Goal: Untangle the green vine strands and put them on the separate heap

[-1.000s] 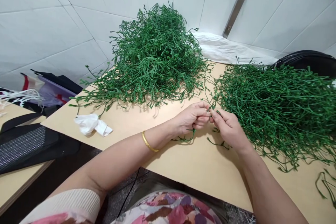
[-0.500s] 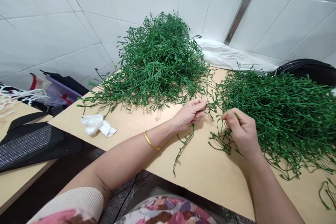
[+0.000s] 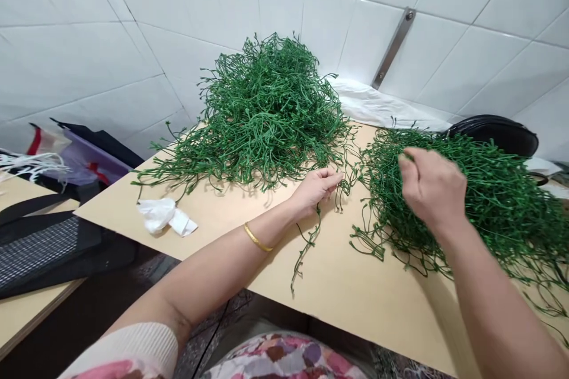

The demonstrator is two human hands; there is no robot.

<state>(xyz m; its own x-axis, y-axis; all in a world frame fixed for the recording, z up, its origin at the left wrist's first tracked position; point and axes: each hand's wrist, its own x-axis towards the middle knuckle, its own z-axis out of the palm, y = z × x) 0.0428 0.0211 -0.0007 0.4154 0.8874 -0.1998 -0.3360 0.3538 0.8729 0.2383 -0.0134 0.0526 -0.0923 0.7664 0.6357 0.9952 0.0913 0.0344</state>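
Observation:
My left hand [image 3: 316, 189] is closed, thumb against the fingers, on thin green plastic-looking stems [image 3: 343, 185] with small budded tips. A knobbly green strand [image 3: 306, 253] hangs below this hand onto the table. Raised over the near side of the right-hand heap of green stems [image 3: 493, 201], my right hand [image 3: 433, 189] has its fingers curled and thumb pressed in; what it holds, if anything, is hidden. A few loose stems [image 3: 368, 241] lie between the hands, at the heap's edge. The taller heap of green stems [image 3: 271, 112] stands beyond my left hand.
Crumpled white tissue [image 3: 164, 215] lies left on the tan tabletop [image 3: 249, 249]. White cloth [image 3: 386, 105] and a black pouch [image 3: 493, 133] sit at the back right against the tiled wall. A metal bar [image 3: 393, 50] is fixed above. Black mesh material [image 3: 40, 254] covers another table.
My right hand has moved up and to the right, away from my left hand and over the right-hand heap. My left hand stays nearly in place, still closed on stems.

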